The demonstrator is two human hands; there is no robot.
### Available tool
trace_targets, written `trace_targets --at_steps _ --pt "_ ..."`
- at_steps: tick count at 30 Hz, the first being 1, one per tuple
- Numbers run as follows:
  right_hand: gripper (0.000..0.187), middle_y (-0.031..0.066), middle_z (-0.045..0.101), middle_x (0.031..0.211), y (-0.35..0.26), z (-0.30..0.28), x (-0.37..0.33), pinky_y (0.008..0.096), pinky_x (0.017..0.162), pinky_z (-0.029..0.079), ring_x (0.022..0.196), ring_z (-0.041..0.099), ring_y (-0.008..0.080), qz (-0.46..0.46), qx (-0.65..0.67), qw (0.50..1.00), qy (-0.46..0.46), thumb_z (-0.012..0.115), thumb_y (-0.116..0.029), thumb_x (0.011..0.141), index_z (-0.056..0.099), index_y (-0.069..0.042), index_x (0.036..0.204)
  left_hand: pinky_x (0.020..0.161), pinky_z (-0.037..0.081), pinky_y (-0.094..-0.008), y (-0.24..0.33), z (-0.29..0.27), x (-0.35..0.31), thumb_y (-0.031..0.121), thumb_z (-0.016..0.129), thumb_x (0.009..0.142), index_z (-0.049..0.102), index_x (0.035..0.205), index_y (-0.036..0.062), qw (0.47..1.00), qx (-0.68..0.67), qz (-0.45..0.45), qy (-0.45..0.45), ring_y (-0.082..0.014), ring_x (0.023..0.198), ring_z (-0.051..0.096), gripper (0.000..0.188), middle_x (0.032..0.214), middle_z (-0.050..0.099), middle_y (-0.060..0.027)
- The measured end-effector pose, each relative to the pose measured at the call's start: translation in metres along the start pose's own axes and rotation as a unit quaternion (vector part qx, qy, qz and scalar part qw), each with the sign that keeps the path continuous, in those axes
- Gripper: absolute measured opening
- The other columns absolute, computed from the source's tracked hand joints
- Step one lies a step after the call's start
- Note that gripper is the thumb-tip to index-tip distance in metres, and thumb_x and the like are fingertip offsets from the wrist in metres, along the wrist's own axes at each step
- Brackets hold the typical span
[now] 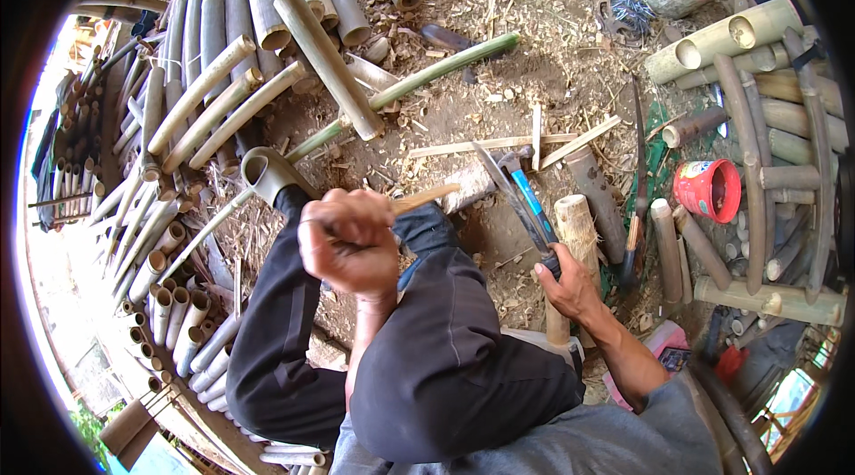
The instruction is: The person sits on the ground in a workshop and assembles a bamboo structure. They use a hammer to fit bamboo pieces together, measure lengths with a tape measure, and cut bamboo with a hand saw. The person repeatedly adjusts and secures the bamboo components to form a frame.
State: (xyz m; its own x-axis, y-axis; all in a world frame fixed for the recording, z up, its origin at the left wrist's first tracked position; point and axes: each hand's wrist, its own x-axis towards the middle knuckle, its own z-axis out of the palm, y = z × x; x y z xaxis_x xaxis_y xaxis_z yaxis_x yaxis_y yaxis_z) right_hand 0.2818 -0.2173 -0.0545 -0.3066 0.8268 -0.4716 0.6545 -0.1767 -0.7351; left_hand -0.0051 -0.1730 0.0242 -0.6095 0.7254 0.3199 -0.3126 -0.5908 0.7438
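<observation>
Bamboo everywhere — pale poles (pixel 214 83) stacked from nine to twelve o'clock, shorter cut sections (pixel 178 306) bundled at eight, thicker tubes (pixel 730 39) piled at two. Left hand (pixel 349 242) near centre, closed in a tight fist around a thin bamboo stick (pixel 426 199), holding it raised over the knee with its free end pointing toward three o'clock, likely so the blade can meet it at a working angle. Right hand (pixel 570 284) at four o'clock, wrapped firmly round the dark handle of a long knife (pixel 509 194), blade slanting up toward eleven and ending just beside the stick's tip — touching or not, cannot tell. Blue-handled hammer (pixel 525 186) lying on the ground just behind the blade, head toward twelve, close enough to grab. Upright wooden stump (pixel 577 230) just beside the right hand, probably serving as a chopping block. Black-trousered knees (pixel 427 341) drawn up at six, seated low among the litter. Red plastic tub (pixel 708 190) at three o'clock, tipped with its mouth facing the camera. Long green stem (pixel 419 83) lying diagonally at twelve, and flat split slats (pixel 490 146) scattered on the chip-strewn dirt beyond the blade.
</observation>
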Motion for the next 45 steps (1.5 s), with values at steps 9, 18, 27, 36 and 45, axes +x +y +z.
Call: trace_targets --at_steps 9,18,27,36,45 --pt "0.036 0.0271 0.063 0.088 0.006 0.024 0.015 0.0507 0.069 0.051 0.080 0.063 0.0464 -0.046 -0.104 0.993 0.014 0.060 -0.032 0.092 0.052 -0.002 0.111 0.046 0.035 -0.0301 -0.036 -0.017 -0.019 0.036 0.043 0.099 0.039 0.068 0.0066 0.999 0.016 -0.029 0.006 -0.0118 0.047 0.031 0.043 0.058 0.032 -0.0014" --pt "0.034 0.0230 0.064 0.090 -0.039 0.021 0.025 0.0459 0.062 0.053 0.076 0.065 0.0419 -0.234 -0.005 0.969 0.074 0.061 -0.030 0.093 0.052 -0.001 0.108 0.046 0.034 -0.0312 -0.026 -0.018 -0.020 0.040 0.047 0.097 0.037 0.066 0.0070 1.000 0.029 -0.005 -0.012 -0.0129 0.045 0.030 0.046 0.055 0.033 -0.0023" --pt "0.033 0.0290 0.062 0.074 -0.002 0.026 0.021 0.0549 0.063 0.052 0.071 0.063 0.0480 -0.045 -0.131 0.990 -0.033 0.060 -0.032 0.091 0.048 -0.002 0.099 0.046 0.031 -0.0296 -0.013 -0.009 -0.020 0.034 0.036 0.097 0.033 0.064 0.0124 1.000 -0.022 -0.015 0.008 -0.0109 0.045 0.026 0.040 0.053 0.029 0.0014" --pt "0.034 0.0267 0.064 0.077 -0.047 -0.001 0.026 0.0469 0.064 0.050 0.075 0.066 0.0442 -0.062 -0.047 0.995 -0.055 0.061 -0.032 0.093 0.053 0.000 0.098 0.046 0.033 -0.0309 -0.026 -0.021 -0.042 0.039 0.046 0.098 0.035 0.066 0.0082 1.000 0.014 -0.016 0.004 -0.0127 0.045 0.029 0.046 0.055 0.032 -0.0022" --pt "0.035 0.0250 0.063 0.073 -0.002 0.017 0.071 0.0493 0.059 0.052 0.066 0.064 0.0451 -0.059 -0.134 0.987 -0.069 0.056 -0.036 0.095 0.052 -0.001 0.094 0.044 0.030 -0.0293 -0.032 -0.018 -0.046 0.039 0.048 0.096 0.035 0.064 0.0086 1.000 -0.005 -0.012 0.014 -0.0117 0.046 0.029 0.046 0.054 0.031 -0.0012"
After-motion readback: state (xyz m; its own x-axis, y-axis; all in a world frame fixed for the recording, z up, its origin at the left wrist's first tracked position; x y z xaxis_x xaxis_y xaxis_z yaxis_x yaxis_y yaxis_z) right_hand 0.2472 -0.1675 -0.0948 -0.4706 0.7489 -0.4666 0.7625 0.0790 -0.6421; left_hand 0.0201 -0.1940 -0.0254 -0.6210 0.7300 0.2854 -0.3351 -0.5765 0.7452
